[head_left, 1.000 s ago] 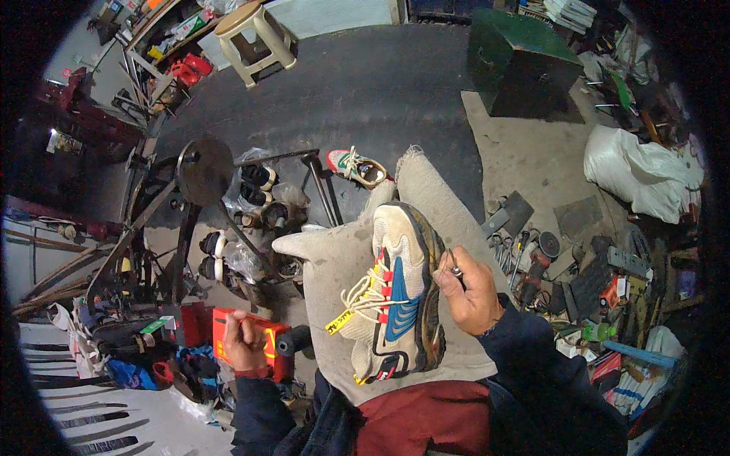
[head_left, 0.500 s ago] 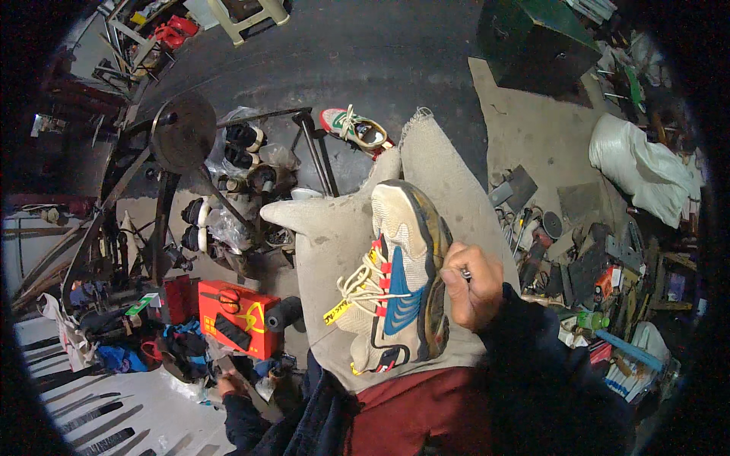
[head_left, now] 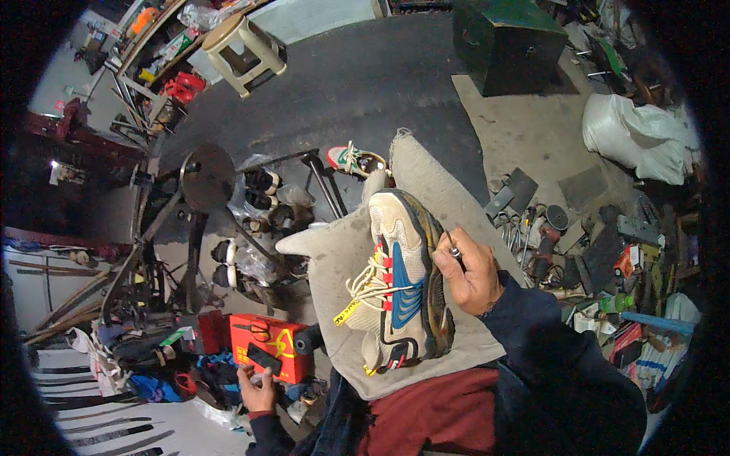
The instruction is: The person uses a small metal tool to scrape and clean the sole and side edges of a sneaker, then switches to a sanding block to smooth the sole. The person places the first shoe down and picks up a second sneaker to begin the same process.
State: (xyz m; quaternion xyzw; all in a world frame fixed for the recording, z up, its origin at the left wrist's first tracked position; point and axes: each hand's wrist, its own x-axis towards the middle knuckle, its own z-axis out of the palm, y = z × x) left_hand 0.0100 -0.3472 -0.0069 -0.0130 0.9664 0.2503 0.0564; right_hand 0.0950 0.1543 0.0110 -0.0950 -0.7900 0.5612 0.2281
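A beige sneaker (head_left: 397,262) with a blue side panel, red loops, pale laces and a dark sole lies on its side on the beige cloth (head_left: 346,304) over my lap. Beside its sole, my right hand (head_left: 469,272) is closed round a thin awl-like tool (head_left: 455,251); its metal collar shows above the fingers. My left hand (head_left: 258,393) is away at the lower left with thumb and fingers apart. It is nearest to a flat black rectangular block (head_left: 264,358) on a red box (head_left: 293,365); whether it touches the block I cannot tell.
Orange-handled scissors (head_left: 261,329) and a black roll (head_left: 308,340) are by the box. A metal stand with a round plate (head_left: 207,178) rises at the left. Another sneaker (head_left: 353,159) lies beyond the cloth. Tools (head_left: 544,228) litter the right floor, near a white sack (head_left: 635,140).
My left hand has moved up and right to the red box, its fingers now spread. The head view has shifted, showing more of the stool. The sneaker stays on the cloth.
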